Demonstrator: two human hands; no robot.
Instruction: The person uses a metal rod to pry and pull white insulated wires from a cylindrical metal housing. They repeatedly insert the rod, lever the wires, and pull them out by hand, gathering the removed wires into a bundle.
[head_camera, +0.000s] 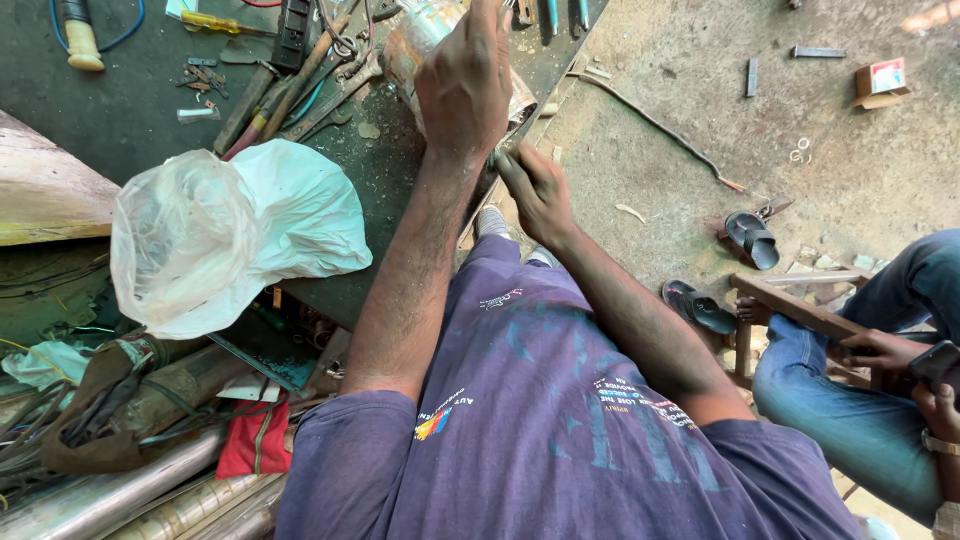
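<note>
Fingers of the left hand (465, 85) are clamped over a metal cylinder (425, 35), steadying it. At five o'clock, the right hand (535, 185) is pinched shut; its contents cannot be told.

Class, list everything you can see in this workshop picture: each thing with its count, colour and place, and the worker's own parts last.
Metal cylinder: one, silvery, bench top, under the left hand.
Plastic bag: one, white, bench left.
Hand tools: several, dark, bench top left.
Screwdriver: one, yellow handle, top left.
Red cloth pouch: one, lower left.
Sandals: two, dark, on the floor at right.
Small box: one, red and white, top right.
Seated person: one, blue jeans, right edge, holding a phone.
Left hand: gripping the cylinder.
Right hand: at the cylinder's lower edge.
</note>
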